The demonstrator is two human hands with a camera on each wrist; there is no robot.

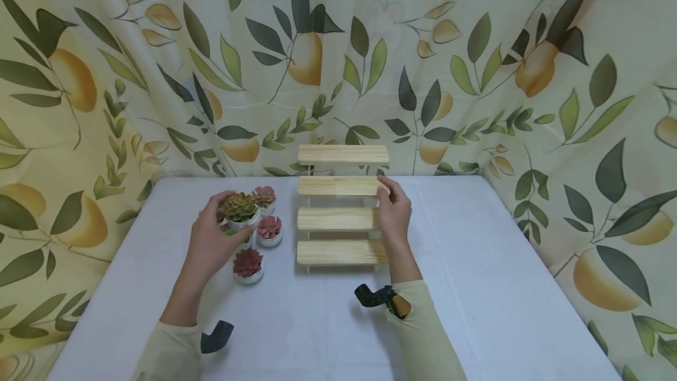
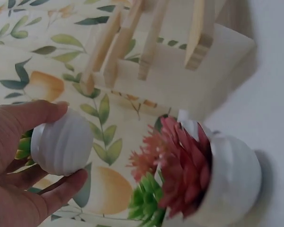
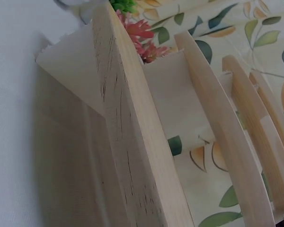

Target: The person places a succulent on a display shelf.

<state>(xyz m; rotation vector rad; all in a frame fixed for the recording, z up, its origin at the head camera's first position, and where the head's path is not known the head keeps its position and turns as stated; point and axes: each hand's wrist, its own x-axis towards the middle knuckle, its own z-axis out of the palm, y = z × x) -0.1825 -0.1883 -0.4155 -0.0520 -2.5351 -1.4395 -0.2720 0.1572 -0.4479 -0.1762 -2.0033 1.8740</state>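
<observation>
The left hand (image 1: 214,240) gripped one green, red-tinged succulent (image 1: 239,207) in a ridged white pot, thumb and fingers curled round it, lifted clear of the white-covered table (image 1: 476,287). Four more potted succulents could be counted near it — one dark red plant (image 1: 248,263) at the front, one pink plant (image 1: 270,227) in the middle, one paler pink plant (image 1: 264,196) at the back, and one bright green plant (image 2: 146,198), mostly hidden in the head view. One wooden stand (image 1: 338,219) with four stepped shelves stood to the right of the plants. The right hand (image 1: 395,213) held the right end of its second shelf from the top, finger and thumb bent at the edge. Behind the table hung a fruit-patterned curtain (image 1: 344,99); two dark devices (image 1: 217,337) sat at the wrists — one on each
</observation>
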